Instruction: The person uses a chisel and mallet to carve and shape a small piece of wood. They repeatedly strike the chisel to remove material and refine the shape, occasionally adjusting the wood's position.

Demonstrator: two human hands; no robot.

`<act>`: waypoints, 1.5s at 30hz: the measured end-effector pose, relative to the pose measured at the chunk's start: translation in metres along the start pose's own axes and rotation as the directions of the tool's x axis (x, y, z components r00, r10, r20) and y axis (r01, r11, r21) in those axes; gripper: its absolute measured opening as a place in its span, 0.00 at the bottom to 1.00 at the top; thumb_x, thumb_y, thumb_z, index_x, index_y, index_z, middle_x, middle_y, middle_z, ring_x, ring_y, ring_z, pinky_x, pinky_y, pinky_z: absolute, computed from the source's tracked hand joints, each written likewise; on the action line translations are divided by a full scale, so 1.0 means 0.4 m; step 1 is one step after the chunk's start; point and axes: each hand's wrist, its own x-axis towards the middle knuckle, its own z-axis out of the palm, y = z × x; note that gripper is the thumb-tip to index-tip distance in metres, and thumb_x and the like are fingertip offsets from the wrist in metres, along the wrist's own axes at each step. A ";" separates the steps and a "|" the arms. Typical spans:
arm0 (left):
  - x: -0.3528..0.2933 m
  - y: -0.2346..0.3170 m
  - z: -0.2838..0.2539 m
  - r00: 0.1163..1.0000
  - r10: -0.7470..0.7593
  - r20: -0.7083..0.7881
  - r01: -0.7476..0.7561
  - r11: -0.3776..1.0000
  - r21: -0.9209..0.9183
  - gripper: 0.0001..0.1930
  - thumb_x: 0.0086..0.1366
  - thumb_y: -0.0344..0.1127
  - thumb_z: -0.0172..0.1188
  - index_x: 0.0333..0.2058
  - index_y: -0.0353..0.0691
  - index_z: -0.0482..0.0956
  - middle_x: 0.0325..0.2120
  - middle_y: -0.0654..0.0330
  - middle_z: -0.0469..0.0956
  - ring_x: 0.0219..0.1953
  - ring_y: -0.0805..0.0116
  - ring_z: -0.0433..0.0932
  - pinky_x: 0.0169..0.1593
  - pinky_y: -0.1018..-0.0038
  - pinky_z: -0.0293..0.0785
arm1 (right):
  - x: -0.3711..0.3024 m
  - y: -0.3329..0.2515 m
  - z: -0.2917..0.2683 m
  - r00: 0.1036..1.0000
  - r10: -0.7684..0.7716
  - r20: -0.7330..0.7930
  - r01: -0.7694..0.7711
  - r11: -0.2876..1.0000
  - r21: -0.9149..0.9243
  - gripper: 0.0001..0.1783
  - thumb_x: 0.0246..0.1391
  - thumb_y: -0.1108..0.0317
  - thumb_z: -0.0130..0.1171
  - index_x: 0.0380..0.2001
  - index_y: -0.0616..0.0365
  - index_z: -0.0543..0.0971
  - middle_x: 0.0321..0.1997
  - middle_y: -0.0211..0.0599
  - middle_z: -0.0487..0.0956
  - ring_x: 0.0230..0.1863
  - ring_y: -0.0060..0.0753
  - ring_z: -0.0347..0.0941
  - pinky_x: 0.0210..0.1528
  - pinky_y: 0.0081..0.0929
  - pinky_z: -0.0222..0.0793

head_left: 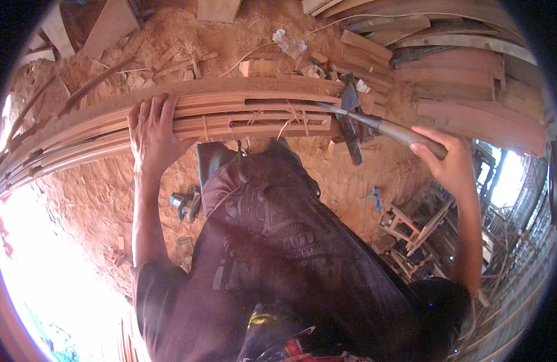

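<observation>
Long grooved wooden strips (221, 107) lie side by side across the front of my body, with slots cut near their right ends. My left hand (155, 130) grips them from above, fingers over the far edge and thumb on the near side. In my right hand (444, 154) is a chisel (405, 134) with a wooden handle, held near the handle's end. Its blade slants left and down onto the right end of the strips, at the far slot. Thin wood splinters (284, 127) stick up from the near slot.
A dark flat metal piece (352, 136) crosses by the strips' right end. Wood offcuts (363, 69) and crumpled white scraps (289, 43) litter the brown dirt floor. Stacked boards (465, 75) stand far right. A power tool (185, 204) lies left of my legs, small wooden frames (411, 229) to the right.
</observation>
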 end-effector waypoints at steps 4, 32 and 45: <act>-0.003 0.003 0.010 1.000 0.007 -0.020 -0.007 1.000 0.020 0.51 0.37 0.53 0.81 0.63 0.47 0.72 0.57 0.53 0.75 0.63 0.47 0.69 0.71 0.49 0.57 | 0.085 0.239 0.127 1.000 -0.011 0.015 0.008 0.982 0.186 0.24 0.55 0.55 0.74 0.52 0.54 0.87 0.48 0.43 0.89 0.53 0.36 0.84 0.61 0.35 0.73; 0.020 0.027 -0.022 0.999 0.012 -0.033 -0.009 0.996 0.091 0.50 0.33 0.49 0.84 0.59 0.47 0.72 0.54 0.55 0.76 0.61 0.49 0.71 0.68 0.52 0.60 | 0.168 0.273 0.174 0.918 -0.397 0.016 0.368 0.863 0.345 0.23 0.53 0.69 0.71 0.54 0.57 0.86 0.50 0.52 0.86 0.50 0.49 0.85 0.56 0.35 0.75; -0.004 0.043 -0.017 0.998 -0.034 -0.050 0.038 0.994 0.100 0.49 0.34 0.47 0.84 0.59 0.47 0.73 0.54 0.56 0.76 0.61 0.50 0.71 0.69 0.51 0.60 | 0.099 0.080 -0.001 0.944 -0.307 0.121 0.309 0.951 0.008 0.22 0.54 0.67 0.70 0.53 0.57 0.85 0.48 0.51 0.87 0.49 0.51 0.85 0.56 0.38 0.75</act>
